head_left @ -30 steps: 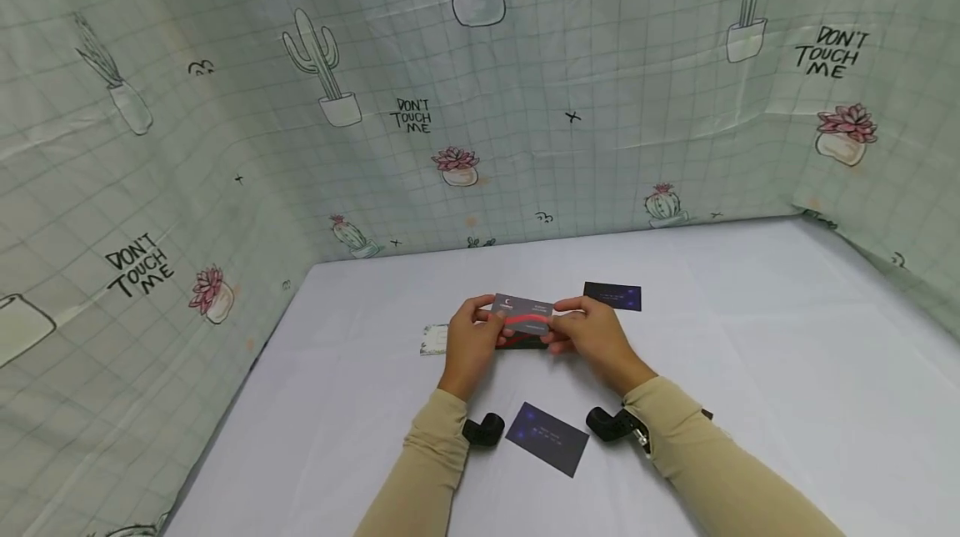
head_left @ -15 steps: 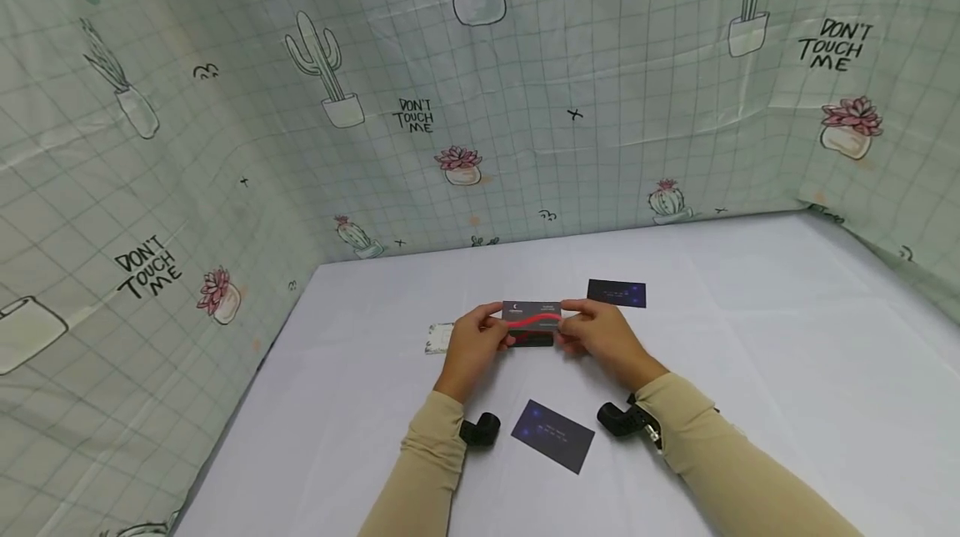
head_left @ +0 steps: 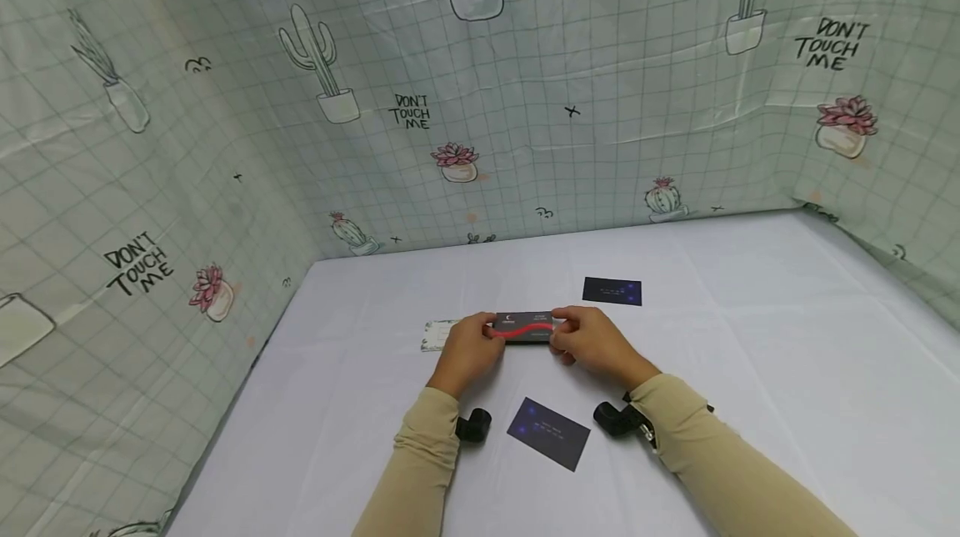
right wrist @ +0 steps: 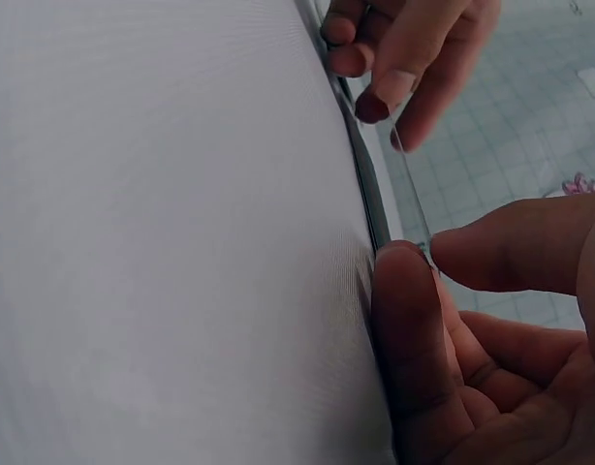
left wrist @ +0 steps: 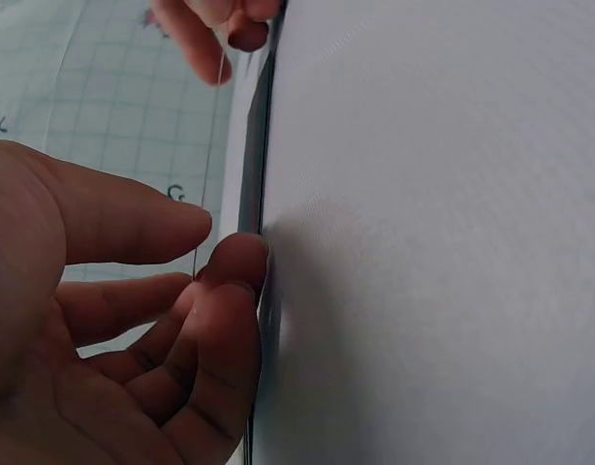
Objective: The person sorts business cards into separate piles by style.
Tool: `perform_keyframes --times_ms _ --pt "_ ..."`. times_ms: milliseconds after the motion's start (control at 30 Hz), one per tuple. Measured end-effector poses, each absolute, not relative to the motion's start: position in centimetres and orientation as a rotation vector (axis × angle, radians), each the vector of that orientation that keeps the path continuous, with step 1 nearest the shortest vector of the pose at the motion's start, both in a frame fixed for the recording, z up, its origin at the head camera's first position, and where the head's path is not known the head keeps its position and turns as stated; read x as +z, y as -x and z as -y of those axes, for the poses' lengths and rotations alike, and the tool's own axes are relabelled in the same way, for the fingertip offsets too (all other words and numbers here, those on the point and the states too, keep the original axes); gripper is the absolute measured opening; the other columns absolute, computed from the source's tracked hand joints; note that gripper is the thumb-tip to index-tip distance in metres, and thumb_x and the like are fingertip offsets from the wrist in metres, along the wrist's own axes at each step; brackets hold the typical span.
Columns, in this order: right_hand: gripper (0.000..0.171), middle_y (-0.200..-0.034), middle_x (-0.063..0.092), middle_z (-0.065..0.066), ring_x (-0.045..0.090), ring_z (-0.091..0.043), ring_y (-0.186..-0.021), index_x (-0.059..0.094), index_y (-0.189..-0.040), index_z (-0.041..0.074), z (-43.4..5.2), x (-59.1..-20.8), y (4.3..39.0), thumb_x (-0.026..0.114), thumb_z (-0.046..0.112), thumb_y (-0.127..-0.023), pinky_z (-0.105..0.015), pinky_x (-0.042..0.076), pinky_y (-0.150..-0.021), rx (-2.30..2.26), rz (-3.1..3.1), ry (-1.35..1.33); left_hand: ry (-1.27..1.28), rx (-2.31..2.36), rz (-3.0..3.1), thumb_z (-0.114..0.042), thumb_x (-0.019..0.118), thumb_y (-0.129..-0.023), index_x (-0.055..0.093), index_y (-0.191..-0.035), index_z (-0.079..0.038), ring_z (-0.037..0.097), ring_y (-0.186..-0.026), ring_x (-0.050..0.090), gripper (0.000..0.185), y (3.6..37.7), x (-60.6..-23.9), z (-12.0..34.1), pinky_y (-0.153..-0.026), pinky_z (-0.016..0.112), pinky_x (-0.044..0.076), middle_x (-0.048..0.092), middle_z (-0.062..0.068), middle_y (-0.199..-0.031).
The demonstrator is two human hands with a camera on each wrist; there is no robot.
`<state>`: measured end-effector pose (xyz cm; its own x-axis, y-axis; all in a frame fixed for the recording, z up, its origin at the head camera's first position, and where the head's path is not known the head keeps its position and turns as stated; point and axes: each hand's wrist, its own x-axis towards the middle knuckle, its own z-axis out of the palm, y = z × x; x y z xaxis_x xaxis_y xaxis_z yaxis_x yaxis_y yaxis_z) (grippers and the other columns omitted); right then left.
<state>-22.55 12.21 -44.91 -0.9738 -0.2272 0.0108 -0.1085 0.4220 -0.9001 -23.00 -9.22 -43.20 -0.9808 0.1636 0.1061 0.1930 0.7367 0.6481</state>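
The grey card with the red wave (head_left: 523, 326) sits low over the white bench (head_left: 750, 370), pinched at its left end by the left hand (head_left: 467, 351) and at its right end by the right hand (head_left: 588, 343), thumb and fingers (right wrist: 414, 320) closed on its edges. A second ago it was held higher, tilted up; it has come down almost flat.

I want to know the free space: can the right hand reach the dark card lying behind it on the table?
Probably yes. The dark card lies uncovered just beyond the right hand, but this hand now pinches the red-striped card.
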Motion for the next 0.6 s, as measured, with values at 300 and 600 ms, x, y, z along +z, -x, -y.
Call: perform_keyframes --times_ms 300,600 --pt "0.049 -0.079 0.066 -0.005 0.063 -0.015 -0.059 0.054 -0.134 -0.012 -12.03 -44.79 23.14 0.060 0.002 -0.087 -0.031 0.051 -0.058 -1.481 -2.619 0.347 0.300 -0.943 2.891 -0.004 0.068 -0.087 0.066 -0.123 0.007 0.019 -0.079 0.050 0.038 22.88 -43.33 9.05 -0.071 0.035 0.045 0.059 0.007 -0.087" --pt "0.047 -0.080 0.066 -0.008 0.063 -0.015 -0.060 0.052 -0.134 -0.014 -12.04 -44.76 23.37 0.059 0.000 -0.090 -0.032 0.054 -0.059 -1.501 -2.560 0.320 0.311 -0.871 2.902 -0.004 0.069 -0.088 0.066 -0.122 0.008 0.019 -0.078 0.049 0.036 22.95 -43.37 8.85 -0.070 0.036 0.044 0.058 0.009 -0.087"
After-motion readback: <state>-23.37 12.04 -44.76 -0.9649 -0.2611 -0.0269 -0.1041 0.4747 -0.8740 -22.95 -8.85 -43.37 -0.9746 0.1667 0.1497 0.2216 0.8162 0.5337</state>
